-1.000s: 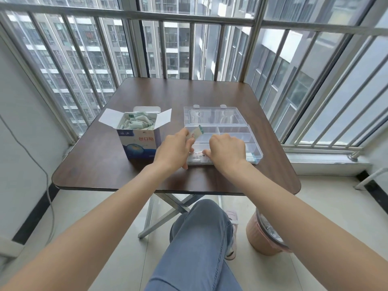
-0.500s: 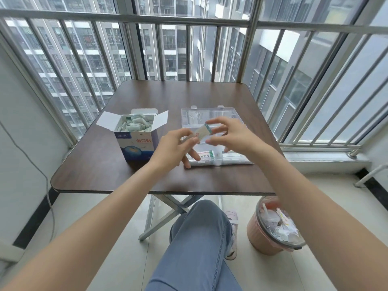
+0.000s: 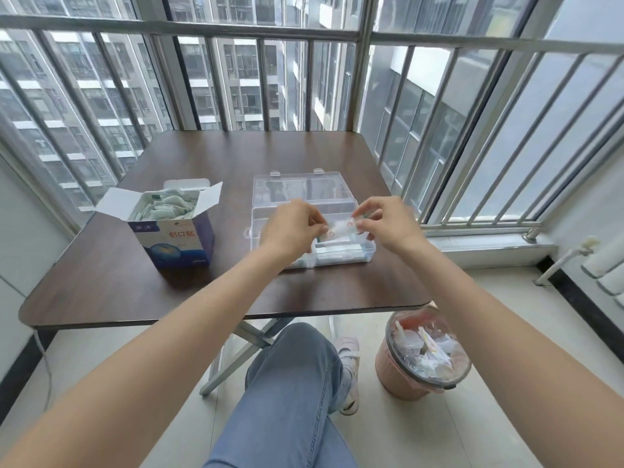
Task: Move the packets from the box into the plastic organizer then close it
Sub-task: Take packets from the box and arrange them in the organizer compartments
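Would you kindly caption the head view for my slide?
Both hands pinch a packet above the open organizer; box alongside.

A: Legible text, item one?
B: Box (image 3: 175,236), left on the table: red characters 创口贴 on its near face; two small characters on the blue band above, too blurred to read
A: Others?
B: Packet (image 3: 339,229) over the organizer (image 3: 358,253): red and green print, unreadable. Nothing else legible
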A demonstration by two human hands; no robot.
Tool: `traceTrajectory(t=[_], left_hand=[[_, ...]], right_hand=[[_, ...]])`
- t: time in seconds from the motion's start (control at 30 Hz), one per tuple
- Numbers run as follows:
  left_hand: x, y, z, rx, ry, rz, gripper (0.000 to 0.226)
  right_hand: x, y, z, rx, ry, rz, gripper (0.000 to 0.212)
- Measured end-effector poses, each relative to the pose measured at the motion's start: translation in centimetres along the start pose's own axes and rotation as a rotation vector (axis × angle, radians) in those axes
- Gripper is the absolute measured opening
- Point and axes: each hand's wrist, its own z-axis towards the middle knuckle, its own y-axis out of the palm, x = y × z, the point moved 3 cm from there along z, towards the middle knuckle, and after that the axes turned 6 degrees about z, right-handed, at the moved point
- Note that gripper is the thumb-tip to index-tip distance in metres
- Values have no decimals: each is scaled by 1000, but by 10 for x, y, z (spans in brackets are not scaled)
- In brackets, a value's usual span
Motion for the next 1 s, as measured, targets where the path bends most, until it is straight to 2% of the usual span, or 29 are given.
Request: traceTrajectory(t=[0.1,0.27,0.5,0.73,1.0], left_hand=[[1,10,8,-10,-19,211,10],[10,21,14,-109,52,512,15],[25,23,11,-115,137,791,20],[16,24,18,-127,119,755,22],[6,2,0,-46,114,447,20]], right_hand=[[5,4,5,-30,-19,-195,12],[1,12,4,-100,-44,-499,5],[-3,16,3,-141,-73,-734,22],[-6,18,4,-144,-59,-765,23],[-6,16,-2,-83,-65,-671,19]])
